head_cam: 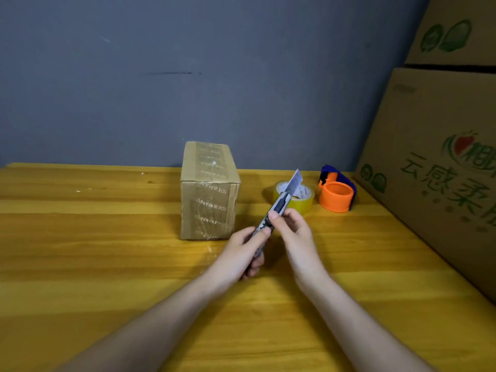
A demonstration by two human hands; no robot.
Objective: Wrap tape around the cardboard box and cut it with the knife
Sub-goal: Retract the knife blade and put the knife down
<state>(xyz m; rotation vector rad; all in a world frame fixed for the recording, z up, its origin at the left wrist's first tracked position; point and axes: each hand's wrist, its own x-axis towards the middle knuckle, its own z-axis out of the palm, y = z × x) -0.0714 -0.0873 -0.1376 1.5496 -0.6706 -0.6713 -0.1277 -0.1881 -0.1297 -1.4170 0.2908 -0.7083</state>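
A small cardboard box (209,190) stands upright on the wooden table (107,251), with clear printed tape over its top and front face. My left hand (245,252) grips the lower handle of a utility knife (277,208), whose blade is extended and points up and to the right. My right hand (291,229) pinches the knife's body at the slider, just above the left hand. Both hands are in front of and to the right of the box, apart from it. A roll of yellowish tape (303,201) lies flat behind the knife, partly hidden by the blade.
An orange and blue tape dispenser (336,193) sits right of the tape roll. Large printed cardboard cartons (440,167) are stacked along the table's right side. A grey wall (188,76) stands behind the table.
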